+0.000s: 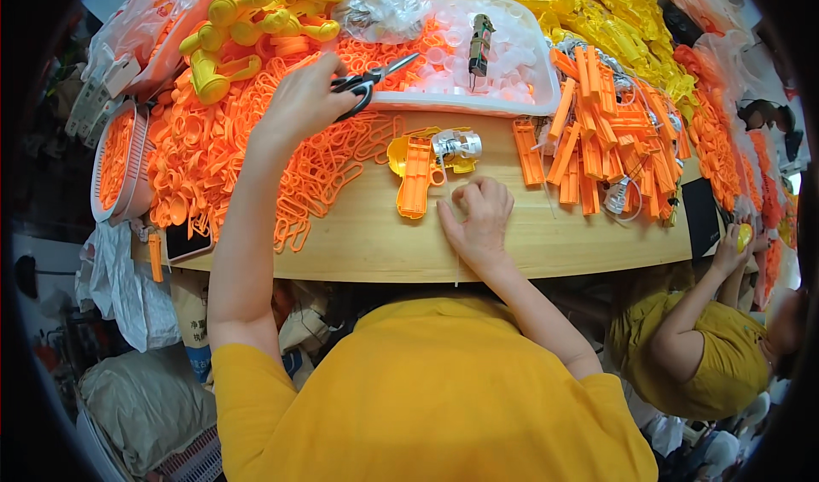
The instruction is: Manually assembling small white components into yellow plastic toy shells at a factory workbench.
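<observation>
My left hand [314, 91] is raised over the heap of orange parts, its fingers closed round the black-and-grey handles of a pair of scissors [372, 79]. The blades point up and to the right. On the table in front of me lies a half-assembled toy gun [413, 179], with an orange grip, yellow shell and a clear-and-silver piece on top. Just below and right of it, my right hand [479, 222] rests with curled fingers. A thin white strip [456, 269] runs from the toy down past the pinched thumb and forefinger and over the table edge.
A white tray [553, 77] holds translucent caps, orange bits and a dark green stick-shaped part [480, 47]. Orange hooks and spoon-like parts [205, 149] pile up left, orange bars [589, 132] right, yellow shells [597, 13] behind. Another person [699, 337] works at the right, holding something yellow.
</observation>
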Available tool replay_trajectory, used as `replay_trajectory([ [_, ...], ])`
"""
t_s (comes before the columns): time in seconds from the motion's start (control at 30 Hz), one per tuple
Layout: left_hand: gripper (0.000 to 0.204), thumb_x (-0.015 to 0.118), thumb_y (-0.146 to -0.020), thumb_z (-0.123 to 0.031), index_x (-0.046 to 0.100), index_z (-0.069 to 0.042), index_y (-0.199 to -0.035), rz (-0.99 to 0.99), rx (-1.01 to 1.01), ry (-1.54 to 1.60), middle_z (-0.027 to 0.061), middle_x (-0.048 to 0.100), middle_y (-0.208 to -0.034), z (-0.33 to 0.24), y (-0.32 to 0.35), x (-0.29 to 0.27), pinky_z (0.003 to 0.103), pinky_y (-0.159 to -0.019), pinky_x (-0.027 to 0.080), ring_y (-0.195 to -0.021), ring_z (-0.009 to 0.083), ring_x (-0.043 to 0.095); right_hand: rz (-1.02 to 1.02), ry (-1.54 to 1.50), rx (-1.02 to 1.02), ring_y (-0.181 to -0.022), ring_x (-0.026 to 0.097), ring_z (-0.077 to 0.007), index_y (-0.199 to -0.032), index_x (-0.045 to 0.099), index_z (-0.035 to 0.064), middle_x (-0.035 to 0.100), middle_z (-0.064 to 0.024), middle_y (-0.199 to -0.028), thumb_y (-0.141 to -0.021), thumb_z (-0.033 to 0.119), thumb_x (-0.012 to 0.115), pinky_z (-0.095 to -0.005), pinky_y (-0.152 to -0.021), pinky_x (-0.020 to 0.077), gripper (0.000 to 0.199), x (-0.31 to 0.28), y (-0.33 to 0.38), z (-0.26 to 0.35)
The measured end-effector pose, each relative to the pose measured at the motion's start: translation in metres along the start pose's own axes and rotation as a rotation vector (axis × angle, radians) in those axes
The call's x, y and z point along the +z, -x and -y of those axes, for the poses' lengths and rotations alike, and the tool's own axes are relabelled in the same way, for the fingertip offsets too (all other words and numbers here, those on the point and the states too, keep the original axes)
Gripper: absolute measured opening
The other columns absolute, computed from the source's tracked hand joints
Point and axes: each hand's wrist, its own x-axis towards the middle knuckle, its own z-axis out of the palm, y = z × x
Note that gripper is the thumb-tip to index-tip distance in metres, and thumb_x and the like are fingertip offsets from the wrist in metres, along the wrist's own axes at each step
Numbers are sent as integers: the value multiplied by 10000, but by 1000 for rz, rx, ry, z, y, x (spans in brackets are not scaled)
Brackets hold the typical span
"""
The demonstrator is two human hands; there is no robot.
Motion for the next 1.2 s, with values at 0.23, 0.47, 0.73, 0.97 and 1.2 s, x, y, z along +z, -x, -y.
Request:
replay_trajectory([
  [0.23,411,807,-750,-143,604,-46,-1094,15,-258,577,7,599,-703,-10,101,9,263,-581,449,-658,71,578,69,-44,-72,-854,525,-258,-780,609,91,560,-59,-854,-746,137,761,-396,-817,364,163,-15,13,-1],
  [0.47,679,761,-798,-22,464,-36,-1409,441,-261,1021,34,636,-961,-15,205,45,258,-778,507,-873,98,612,115,-106,-105,-827,524,-262,-786,611,87,570,-61,-838,-730,108,761,-391,-799,368,162,-36,33,2],
  [0.73,569,738,-823,-47,520,28,-1343,861,-354,949,17,633,-904,-17,216,87,245,-796,494,-840,85,590,109,-131,-131,-828,526,-269,-797,611,81,577,-72,-842,-711,82,773,-399,-803,373,183,-39,46,2],
  [0.97,531,733,-836,-44,538,22,-1326,884,-346,980,-16,595,-883,-25,208,98,229,-760,481,-819,66,564,108,-138,-133,-839,534,-276,-803,614,78,583,-81,-855,-712,88,775,-406,-804,375,185,-40,46,1],
  [1.2,475,734,-831,-40,574,24,-1274,863,-338,936,-65,524,-791,-27,207,98,197,-654,425,-727,28,485,109,-133,-141,-833,531,-278,-792,609,81,582,-83,-850,-710,86,768,-404,-798,373,179,-40,44,1],
])
